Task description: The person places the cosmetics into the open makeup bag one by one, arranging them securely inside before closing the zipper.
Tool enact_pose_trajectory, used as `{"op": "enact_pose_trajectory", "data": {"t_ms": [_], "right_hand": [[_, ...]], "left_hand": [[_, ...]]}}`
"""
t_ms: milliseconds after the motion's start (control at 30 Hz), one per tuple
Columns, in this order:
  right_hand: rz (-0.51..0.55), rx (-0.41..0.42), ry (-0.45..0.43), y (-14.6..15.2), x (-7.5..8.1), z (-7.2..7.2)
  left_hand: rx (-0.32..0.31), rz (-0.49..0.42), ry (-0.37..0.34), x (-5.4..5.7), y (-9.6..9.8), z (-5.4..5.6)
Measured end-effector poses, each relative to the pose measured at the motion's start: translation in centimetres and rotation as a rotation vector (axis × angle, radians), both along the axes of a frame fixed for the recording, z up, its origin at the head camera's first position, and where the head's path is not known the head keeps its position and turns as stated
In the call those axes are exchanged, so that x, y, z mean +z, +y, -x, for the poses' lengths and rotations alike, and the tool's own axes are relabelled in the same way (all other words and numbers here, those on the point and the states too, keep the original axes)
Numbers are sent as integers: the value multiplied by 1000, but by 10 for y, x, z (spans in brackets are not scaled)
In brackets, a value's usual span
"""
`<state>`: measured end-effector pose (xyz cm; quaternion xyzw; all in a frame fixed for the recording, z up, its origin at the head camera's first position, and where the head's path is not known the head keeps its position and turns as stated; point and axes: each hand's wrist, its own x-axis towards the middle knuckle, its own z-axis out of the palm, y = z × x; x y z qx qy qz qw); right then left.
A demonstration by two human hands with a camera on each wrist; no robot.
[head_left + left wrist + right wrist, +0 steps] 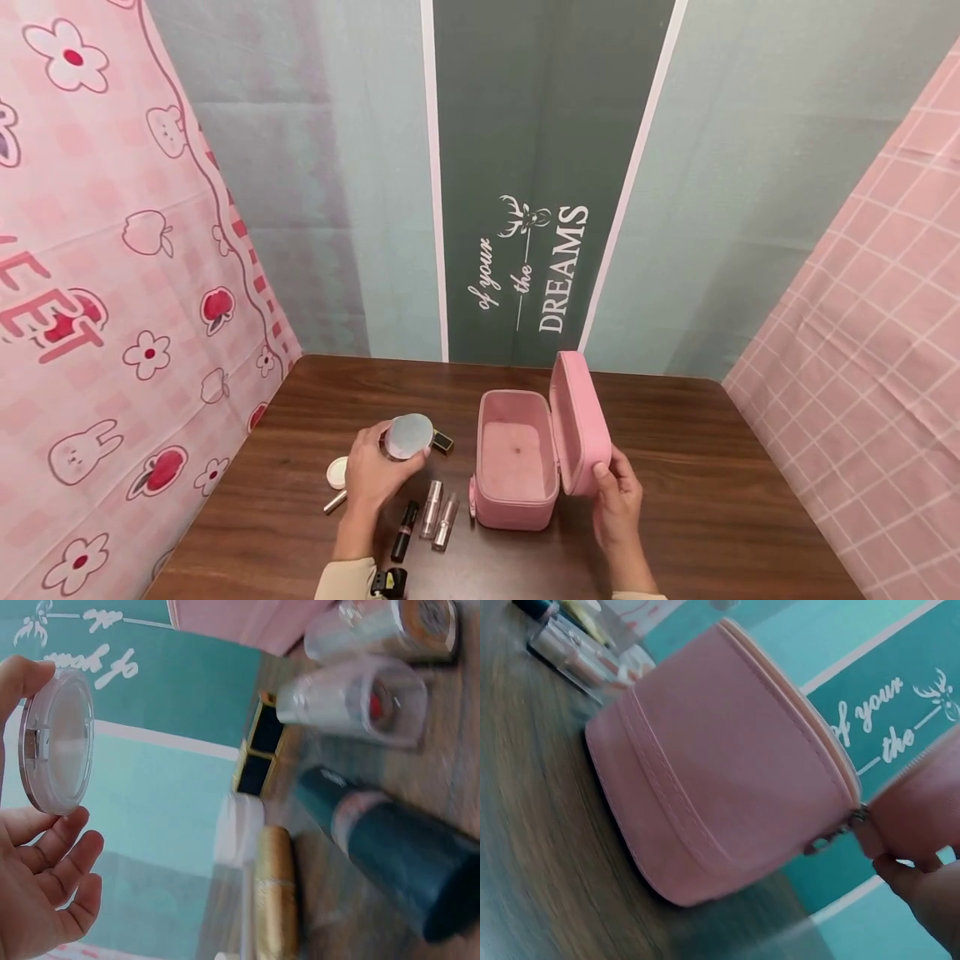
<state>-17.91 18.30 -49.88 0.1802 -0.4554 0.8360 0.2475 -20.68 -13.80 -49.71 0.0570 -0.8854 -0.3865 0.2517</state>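
A round compact with a mirror-like face is pinched between the thumb and fingers of my left hand, held up over the table. In the left wrist view the compact shows a clear rim and a small catch at its edge. To the right stands a pink cosmetic case, unzipped, with nothing visible inside. Its lid is swung up to the right, and my right hand grips the lid's near corner. The right wrist view shows the zipper pull hanging by the hinge side.
Between my left hand and the case lie a black tube and two clear-cased lipsticks. A black-and-gold lipstick is just beyond the compact. Left of that hand are a white round item and a gold tube. Fabric hangs around the wooden table.
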Motion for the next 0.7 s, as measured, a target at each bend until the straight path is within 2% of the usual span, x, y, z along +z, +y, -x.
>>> {"op": "enact_pose_trajectory", "data": {"t_ms": [67,167,267,400,533,700], "right_hand": [[-109,-51,-50,4,5,-3],[-361,-157,-128,10,16,-7],[-600,-233,-170,15,29,-10],[-801,-296,-185,21,41,-13],[-934,-383,-94,25,51,-15],[-1055,-479,131,28,62,-14]], "left_hand": [[1,7,10,2,4,1],[-10,16,29,5,10,2],[-24,28,42,7,15,3],[-34,42,38,9,21,4],[-50,63,28,10,26,6],[-60,69,29,14,32,7]]}}
